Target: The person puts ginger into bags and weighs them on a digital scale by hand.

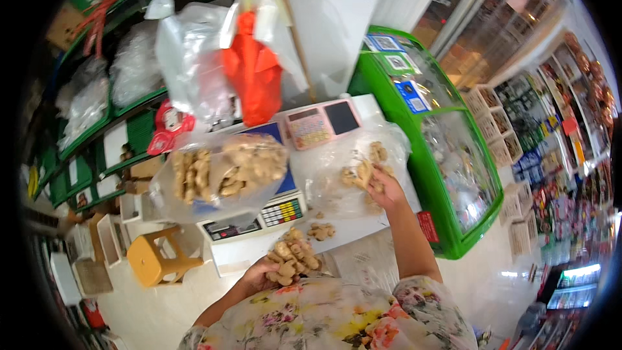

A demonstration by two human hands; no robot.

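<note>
My left hand [265, 274] holds a large knobbly cluster of ginger root [294, 255] against the table's front edge, close to my body. Farther right, my right hand [386, 188] grips a piece of ginger [360, 173] over a clear plastic bag [320, 189] spread on the white table [347, 233]. More ginger [378, 151] lies on or in that bag, just beyond my fingers. A small loose ginger piece [321, 231] rests on the table between my hands. Left of it, an open plastic bag of ginger [255, 158] sits on a digital scale [282, 212] with a keypad.
A pink calculator [311, 126] lies behind the clear bag. Plastic bags, one of them red [252, 73], hang at the back. A green chest freezer [459, 248] borders the table's right side. A yellow stool [153, 257] stands on the floor at left, near green shelving [114, 116].
</note>
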